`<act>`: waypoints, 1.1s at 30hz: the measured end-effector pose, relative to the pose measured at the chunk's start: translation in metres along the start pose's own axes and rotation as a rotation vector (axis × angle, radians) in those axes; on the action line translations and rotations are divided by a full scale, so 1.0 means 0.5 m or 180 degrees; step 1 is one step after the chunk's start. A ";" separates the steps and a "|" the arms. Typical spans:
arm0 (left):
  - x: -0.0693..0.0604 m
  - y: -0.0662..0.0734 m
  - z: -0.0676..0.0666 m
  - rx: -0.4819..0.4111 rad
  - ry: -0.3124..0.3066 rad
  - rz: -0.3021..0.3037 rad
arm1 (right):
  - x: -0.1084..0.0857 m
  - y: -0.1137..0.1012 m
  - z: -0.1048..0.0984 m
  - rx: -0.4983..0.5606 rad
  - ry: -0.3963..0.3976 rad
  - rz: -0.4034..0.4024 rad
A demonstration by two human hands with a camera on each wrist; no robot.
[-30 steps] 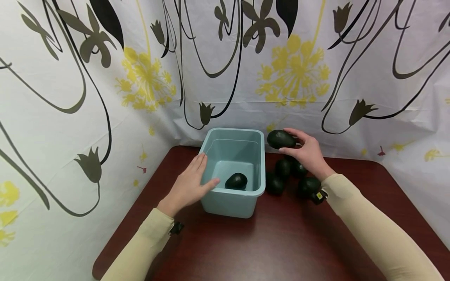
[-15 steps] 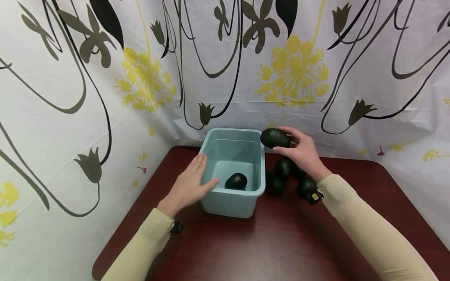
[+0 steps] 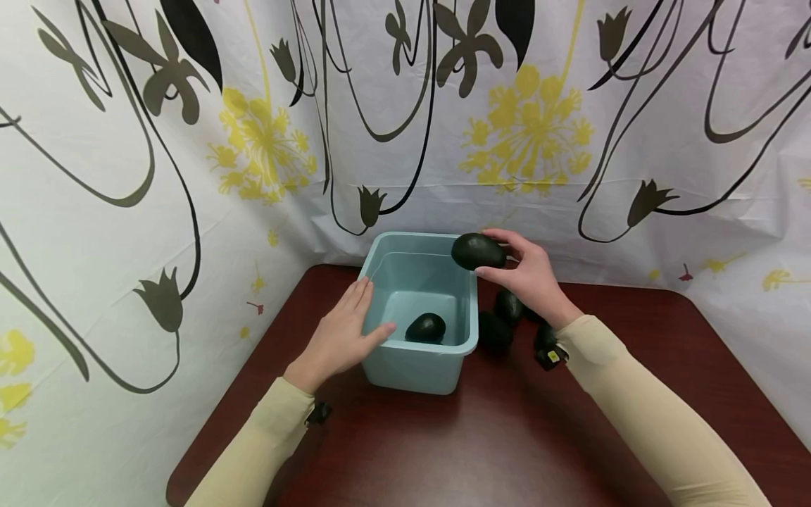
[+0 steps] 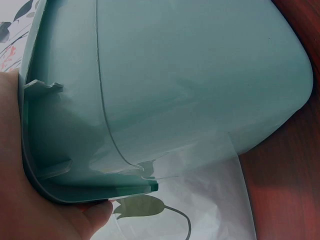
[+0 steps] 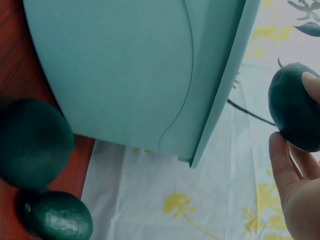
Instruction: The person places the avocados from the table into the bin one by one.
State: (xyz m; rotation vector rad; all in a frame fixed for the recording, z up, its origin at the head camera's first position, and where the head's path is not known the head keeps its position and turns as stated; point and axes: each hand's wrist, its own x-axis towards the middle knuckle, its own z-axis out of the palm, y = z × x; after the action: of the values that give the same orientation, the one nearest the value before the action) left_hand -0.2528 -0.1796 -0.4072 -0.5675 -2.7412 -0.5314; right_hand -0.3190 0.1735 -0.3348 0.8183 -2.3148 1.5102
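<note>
My right hand (image 3: 529,273) pinches a dark green avocado (image 3: 478,251) above the right rim of a light blue plastic bin (image 3: 412,366). In the right wrist view, fingers and thumb hold the avocado (image 5: 292,107) beside the bin wall (image 5: 125,70). My left hand (image 3: 338,338) rests with straight fingers on the bin's left rim and the thumb over its front corner; in the left wrist view the hand (image 4: 45,200) lies along the rim. One avocado (image 3: 426,327) lies on the bin's floor near the front.
Several avocados (image 3: 494,332) sit on the dark red table (image 3: 507,436) just right of the bin, partly covered by my right hand and wrist. Behind the table and on its left hangs a white patterned cloth (image 3: 405,176).
My right hand has moved left with the avocado, from beside the bin to over its right rim. The left hand and the bin have stayed in place.
</note>
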 end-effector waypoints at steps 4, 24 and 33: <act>-0.001 0.000 0.001 -0.0003 0.0002 0.0000 | 0.001 -0.001 0.014 0.0051 -0.0089 0.0025; -0.001 0.000 -0.004 -0.0028 -0.0020 0.0004 | 0.024 -0.002 0.082 -0.0224 -0.0285 -0.0108; 0.000 -0.001 0.000 -0.0025 -0.0026 -0.0013 | 0.051 0.035 0.094 -0.0352 -0.0323 -0.0259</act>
State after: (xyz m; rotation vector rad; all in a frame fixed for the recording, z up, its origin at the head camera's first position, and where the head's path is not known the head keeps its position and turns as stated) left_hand -0.2528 -0.1802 -0.4073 -0.5675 -2.7497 -0.5423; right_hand -0.3457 0.1287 -0.3555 0.9676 -2.3812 1.3230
